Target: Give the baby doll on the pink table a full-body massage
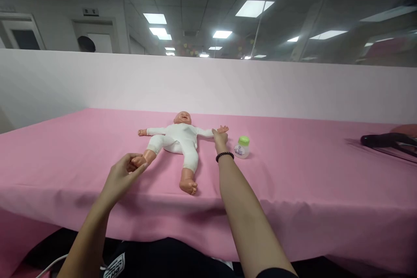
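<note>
Doll (182, 118), vinyl, w/ knit onesie (180, 135)

Counter: the counter (293, 182) fills the lower frame, carrying everything below.
Centre: a baby doll (177, 139) lies on its back on it.
Right: a bottle (243, 147) stands just beside the doll's arm; an unclear object (387, 140) lies at the frame's right edge.
Behind: a partition (208, 84) runs along the far edge.
Hands: the left hand (122, 176) is at the doll's foot, the right hand (220, 140) at its hand.
</note>
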The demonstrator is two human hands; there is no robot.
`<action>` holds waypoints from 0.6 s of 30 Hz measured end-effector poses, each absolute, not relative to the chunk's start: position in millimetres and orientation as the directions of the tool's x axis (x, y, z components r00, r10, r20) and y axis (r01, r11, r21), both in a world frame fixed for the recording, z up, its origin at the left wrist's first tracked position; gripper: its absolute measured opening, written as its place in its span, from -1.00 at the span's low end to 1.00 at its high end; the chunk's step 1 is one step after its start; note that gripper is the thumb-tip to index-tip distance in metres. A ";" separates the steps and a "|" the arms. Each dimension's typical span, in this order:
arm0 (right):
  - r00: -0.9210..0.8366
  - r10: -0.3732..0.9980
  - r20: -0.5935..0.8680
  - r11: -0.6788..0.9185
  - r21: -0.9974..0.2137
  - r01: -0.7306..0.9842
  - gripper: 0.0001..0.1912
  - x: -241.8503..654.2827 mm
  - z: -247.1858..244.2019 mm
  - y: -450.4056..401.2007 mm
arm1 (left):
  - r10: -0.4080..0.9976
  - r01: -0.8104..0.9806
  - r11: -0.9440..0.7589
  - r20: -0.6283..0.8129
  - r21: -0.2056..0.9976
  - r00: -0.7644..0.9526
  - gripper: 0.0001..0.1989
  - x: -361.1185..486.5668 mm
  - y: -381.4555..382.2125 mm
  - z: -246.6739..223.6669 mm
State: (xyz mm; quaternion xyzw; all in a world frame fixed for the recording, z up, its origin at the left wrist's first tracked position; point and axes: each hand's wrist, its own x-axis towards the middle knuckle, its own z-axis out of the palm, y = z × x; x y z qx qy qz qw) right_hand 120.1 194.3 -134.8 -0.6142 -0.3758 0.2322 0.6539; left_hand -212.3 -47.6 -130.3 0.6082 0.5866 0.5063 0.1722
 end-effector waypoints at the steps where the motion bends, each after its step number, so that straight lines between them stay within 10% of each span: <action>1: 0.611 0.763 0.213 0.144 -0.976 0.161 -0.42 116.8 -133.5 194.1 | 0.879 0.561 -0.261 0.433 0.785 -0.198 -0.50 -209.7 -40.3 -124.5; 5: 0.453 0.746 0.489 0.332 -0.862 0.383 -0.48 88.9 -124.8 186.7 | 0.850 0.677 -0.314 0.515 0.665 -0.112 -0.66 -177.2 17.7 -81.0; 11: -0.229 0.633 0.740 0.628 -0.317 0.710 -0.60 64.9 -129.1 179.6 | 0.870 0.737 -0.335 0.493 0.587 0.003 -0.81 -134.3 87.3 -65.7; 18: 0.465 0.671 0.577 0.378 -0.806 0.455 -0.67 97.0 -138.8 198.0 | 0.821 0.529 -0.412 0.554 0.742 -0.137 -0.67 -161.0 -10.3 -106.5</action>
